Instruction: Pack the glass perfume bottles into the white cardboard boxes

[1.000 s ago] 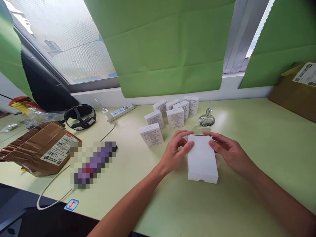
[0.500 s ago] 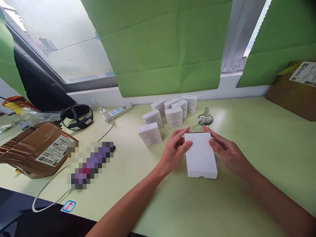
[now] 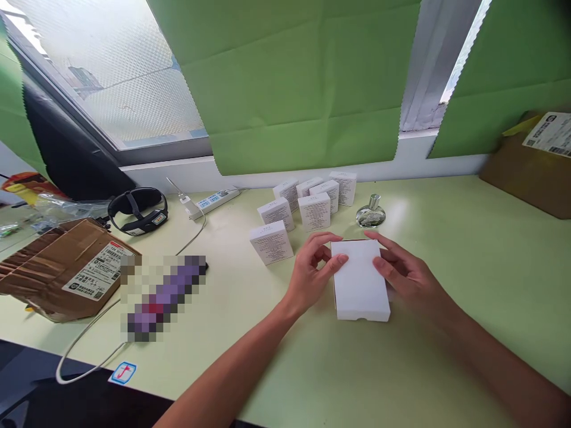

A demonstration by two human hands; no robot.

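A plain white box (image 3: 360, 282) lies flat before me, with a small half-round notch in its near edge. My left hand (image 3: 316, 264) grips its far left side, thumb on the top face and fingers curled round the far corner. On the opposite side my right hand (image 3: 404, 267) holds the box the same way, thumb on top and forefinger along the far corner. The underside of the box is hidden. Just beyond the hands stands a shiny perfume bottle (image 3: 370, 213) with a silver cap.
Several small white printed boxes (image 3: 314, 213) stand upright behind my left hand. To the left are a brown parcel (image 3: 89, 267), a black headset (image 3: 139, 213), a power strip (image 3: 214, 203) with a white cable, and a blurred purple object (image 3: 167, 300). A cardboard box (image 3: 530, 172) sits at the far right.
The white box has shifted very slightly to the left, with both hands still on it. The other things on the table stay where they were.
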